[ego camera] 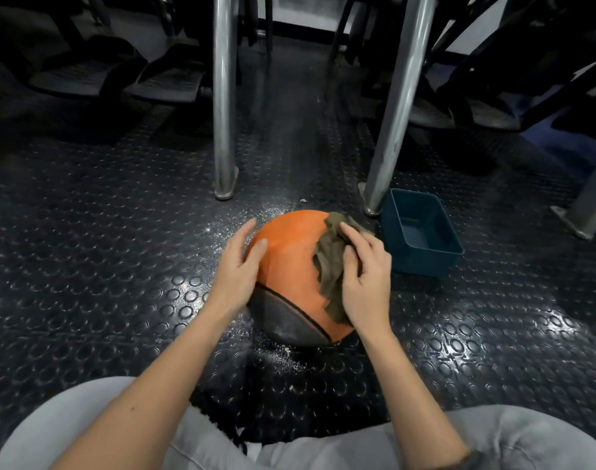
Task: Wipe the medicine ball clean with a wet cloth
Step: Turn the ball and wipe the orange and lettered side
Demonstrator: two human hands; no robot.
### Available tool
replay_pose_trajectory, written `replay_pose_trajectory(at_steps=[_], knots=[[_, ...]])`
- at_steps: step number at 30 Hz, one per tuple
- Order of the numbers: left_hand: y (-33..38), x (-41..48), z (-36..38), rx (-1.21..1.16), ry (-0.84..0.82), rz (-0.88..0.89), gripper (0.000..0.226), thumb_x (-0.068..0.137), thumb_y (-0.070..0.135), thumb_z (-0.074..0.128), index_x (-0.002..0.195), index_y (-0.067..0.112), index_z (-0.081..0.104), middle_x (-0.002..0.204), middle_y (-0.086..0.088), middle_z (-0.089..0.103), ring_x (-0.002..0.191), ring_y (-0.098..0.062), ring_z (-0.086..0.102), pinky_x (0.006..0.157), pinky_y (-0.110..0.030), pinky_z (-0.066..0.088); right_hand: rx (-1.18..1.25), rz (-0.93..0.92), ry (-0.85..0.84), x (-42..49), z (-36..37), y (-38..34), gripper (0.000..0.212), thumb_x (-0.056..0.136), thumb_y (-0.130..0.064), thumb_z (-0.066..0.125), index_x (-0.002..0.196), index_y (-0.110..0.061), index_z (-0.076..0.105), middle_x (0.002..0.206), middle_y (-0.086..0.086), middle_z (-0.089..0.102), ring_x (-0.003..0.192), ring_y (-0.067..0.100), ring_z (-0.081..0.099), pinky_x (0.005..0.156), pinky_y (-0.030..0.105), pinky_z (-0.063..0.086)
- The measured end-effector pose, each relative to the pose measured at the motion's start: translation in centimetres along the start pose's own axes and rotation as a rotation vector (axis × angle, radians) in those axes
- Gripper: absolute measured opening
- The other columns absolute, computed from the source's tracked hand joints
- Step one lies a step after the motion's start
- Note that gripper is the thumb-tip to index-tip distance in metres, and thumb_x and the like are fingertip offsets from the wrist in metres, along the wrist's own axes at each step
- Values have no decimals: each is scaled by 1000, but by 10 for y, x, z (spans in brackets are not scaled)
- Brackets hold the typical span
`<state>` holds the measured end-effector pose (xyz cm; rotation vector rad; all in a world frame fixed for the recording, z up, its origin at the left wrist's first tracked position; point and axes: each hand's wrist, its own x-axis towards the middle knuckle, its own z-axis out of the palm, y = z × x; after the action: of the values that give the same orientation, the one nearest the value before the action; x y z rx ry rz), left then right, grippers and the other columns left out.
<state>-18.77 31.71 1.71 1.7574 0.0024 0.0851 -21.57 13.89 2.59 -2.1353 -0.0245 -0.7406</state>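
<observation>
flat right hand (366, 276) presses cloth (328, 266) on ball (289, 252) near tub (422, 262); spread left hand (239, 266) opposite.

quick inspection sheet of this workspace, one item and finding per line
surface: dark studded rubber floor, glossy in patches
job's things: orange medicine ball with a grey panel, on the floor; olive cloth draped on its right side; blue tub to its right, contents unclear
clutter: white specks scattered around the ball
hands: left hand flat on the ball's left side; right hand presses the cloth to the ball
cables: nothing seen
surroundings: metal legs behind the ball; dark gym equipment beyond
</observation>
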Motion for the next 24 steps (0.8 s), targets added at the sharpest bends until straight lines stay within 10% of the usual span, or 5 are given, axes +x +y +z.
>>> replay_pose_trajectory(at_steps=[5,10,17,24], knots=[[0,-4,-4,83,-161,37,54,66,71,48,117,64,31,147,17,21,137,-5,13,116,-45,11,66,-128,-96,10,-6,9,35,91,-2,53,120,-19,63,116,-2,60,112,14,54,100,24,40],[2,1,-10,228,-362,12,105,39,74,64,126,66,6,147,33,-6,141,-7,-6,116,-54,5,-87,90,-90,28,-7,11,33,93,-3,50,117,-22,64,108,-8,57,107,20,52,85,2,28],[-3,0,-3,318,-351,128,114,35,64,67,127,61,1,146,30,-6,137,0,-1,117,-49,5,-321,-373,-153,-11,4,-21,27,89,-18,49,106,-20,70,101,0,63,86,21,48,73,32,38],[5,-4,9,395,-351,116,123,40,61,73,133,54,-7,152,21,-16,140,-6,-16,114,-44,-6,-306,-37,-217,54,-11,-9,25,93,-7,52,110,-18,67,103,-3,57,99,22,46,88,28,36]])
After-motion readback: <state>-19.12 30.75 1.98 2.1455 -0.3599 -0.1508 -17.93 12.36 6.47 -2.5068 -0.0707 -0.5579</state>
